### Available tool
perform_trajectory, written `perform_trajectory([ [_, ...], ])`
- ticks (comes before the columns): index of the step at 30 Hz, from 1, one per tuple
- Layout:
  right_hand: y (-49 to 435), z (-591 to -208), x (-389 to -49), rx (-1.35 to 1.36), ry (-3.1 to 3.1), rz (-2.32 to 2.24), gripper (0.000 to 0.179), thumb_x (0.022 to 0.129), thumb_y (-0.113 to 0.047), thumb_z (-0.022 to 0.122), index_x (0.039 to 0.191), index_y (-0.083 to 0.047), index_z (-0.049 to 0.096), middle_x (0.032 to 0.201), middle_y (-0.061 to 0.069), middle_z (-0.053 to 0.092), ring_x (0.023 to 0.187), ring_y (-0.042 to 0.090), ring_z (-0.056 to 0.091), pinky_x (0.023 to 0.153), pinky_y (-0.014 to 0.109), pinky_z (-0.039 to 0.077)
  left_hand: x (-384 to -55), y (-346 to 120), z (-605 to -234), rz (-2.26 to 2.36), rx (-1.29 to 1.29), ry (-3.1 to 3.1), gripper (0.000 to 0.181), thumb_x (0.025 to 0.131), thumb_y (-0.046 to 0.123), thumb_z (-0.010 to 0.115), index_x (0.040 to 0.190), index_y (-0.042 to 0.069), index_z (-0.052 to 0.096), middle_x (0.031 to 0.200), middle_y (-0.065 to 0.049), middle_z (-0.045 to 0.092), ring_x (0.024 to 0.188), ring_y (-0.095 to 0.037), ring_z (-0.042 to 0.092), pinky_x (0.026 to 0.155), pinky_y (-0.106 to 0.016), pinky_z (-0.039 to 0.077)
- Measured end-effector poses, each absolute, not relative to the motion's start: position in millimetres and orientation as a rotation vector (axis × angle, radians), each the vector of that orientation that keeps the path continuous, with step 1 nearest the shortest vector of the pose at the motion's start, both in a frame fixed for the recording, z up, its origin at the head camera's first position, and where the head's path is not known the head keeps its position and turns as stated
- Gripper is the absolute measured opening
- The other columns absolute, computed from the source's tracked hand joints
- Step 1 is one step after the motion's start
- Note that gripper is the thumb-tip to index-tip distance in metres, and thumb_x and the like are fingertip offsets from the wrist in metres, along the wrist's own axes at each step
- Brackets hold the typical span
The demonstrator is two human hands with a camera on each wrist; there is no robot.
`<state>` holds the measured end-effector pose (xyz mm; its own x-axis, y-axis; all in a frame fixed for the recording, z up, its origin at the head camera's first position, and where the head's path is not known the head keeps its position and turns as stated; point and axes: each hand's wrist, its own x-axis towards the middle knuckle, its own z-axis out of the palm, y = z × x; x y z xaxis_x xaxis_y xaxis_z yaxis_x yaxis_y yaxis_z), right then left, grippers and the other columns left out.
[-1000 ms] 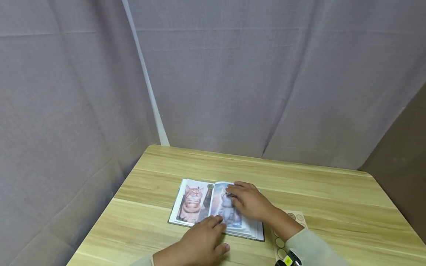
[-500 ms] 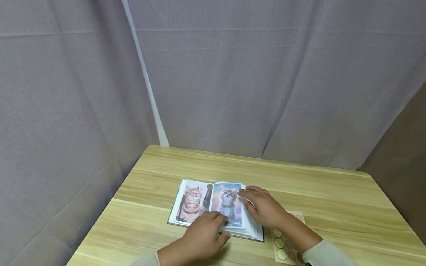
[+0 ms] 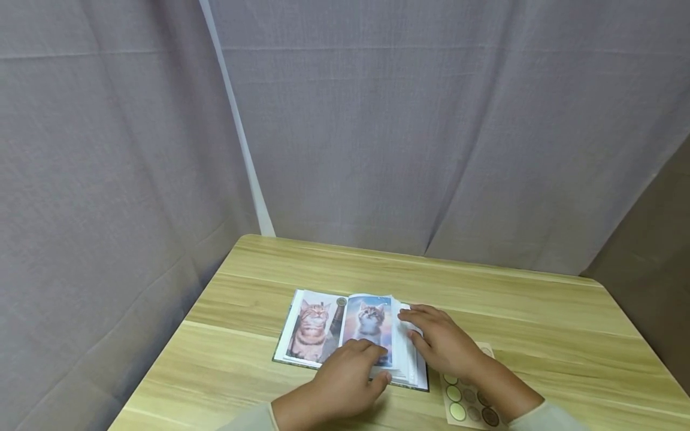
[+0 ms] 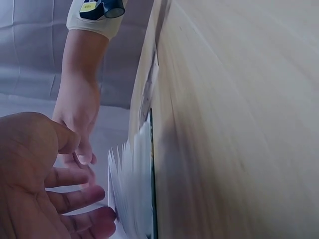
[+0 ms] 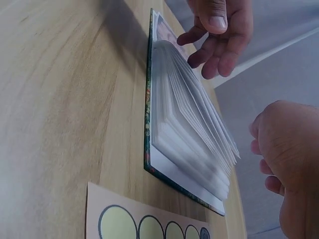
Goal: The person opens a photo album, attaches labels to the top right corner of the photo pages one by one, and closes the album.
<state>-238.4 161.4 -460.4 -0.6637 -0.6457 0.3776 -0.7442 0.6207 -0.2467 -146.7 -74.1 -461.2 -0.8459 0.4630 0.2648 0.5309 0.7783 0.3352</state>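
A photo album [image 3: 323,326] lies open on the wooden table [image 3: 512,311], showing an orange cat photo on the left page and a kitten photo [image 3: 371,320] on the right. My left hand [image 3: 372,353] rests with relaxed fingers on the lower part of the kitten page. My right hand [image 3: 417,326] touches the fanned right edge of the pages. In the right wrist view the fanned pages [image 5: 194,134] spread above the green cover, with the left hand [image 5: 217,40] beyond them and the right hand [image 5: 279,159] beside them. The left wrist view shows my left hand [image 4: 75,199] loosely open by the page edges [image 4: 132,199].
A sheet of round stickers [image 3: 469,404] lies on the table just right of the album, under my right forearm; it also shows as the sticker sheet [image 5: 144,224]. Grey curtains [image 3: 377,120] hang behind and to the left of the table.
My right hand slid off the kitten photo to the album's right edge, uncovering the photo. My left hand moved a little right and forward onto the right page.
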Motion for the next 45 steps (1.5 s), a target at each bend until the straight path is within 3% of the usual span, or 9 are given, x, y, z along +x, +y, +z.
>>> perform_trajectory([
  [13,182.6,-457.1,-226.6,1.073,-2.629,0.618,0.037,0.097,-0.01,0.069,0.134,-0.008,0.066,0.136,0.007,0.064,0.132,0.035,0.053,0.104,0.06,0.043,-142.3,-51.3,-457.7,-0.612,-0.88,-2.724,0.032,0.097,0.032,0.069,0.123,0.013,0.07,0.115,0.004,0.069,0.108,-0.014,0.063,0.091,-0.028,0.052],
  [28,205.8,-458.9,-217.1,1.009,-2.656,0.641,0.038,0.098,-0.012,0.068,0.137,-0.012,0.065,0.139,0.006,0.063,0.133,0.036,0.051,0.102,0.061,0.043,-137.7,-32.5,-453.1,-0.577,-1.06,-2.789,0.037,0.1,0.04,0.065,0.128,0.016,0.068,0.124,0.008,0.066,0.111,-0.008,0.059,0.092,-0.025,0.051],
  [45,226.2,-463.9,-208.7,0.919,-2.696,0.667,0.038,0.098,-0.011,0.068,0.136,-0.01,0.065,0.139,0.005,0.061,0.131,0.034,0.053,0.1,0.061,0.045,-141.9,-6.0,-461.6,-0.615,-1.064,-2.921,0.038,0.101,0.044,0.062,0.13,0.02,0.067,0.125,0.008,0.065,0.112,-0.005,0.061,0.09,-0.022,0.051],
])
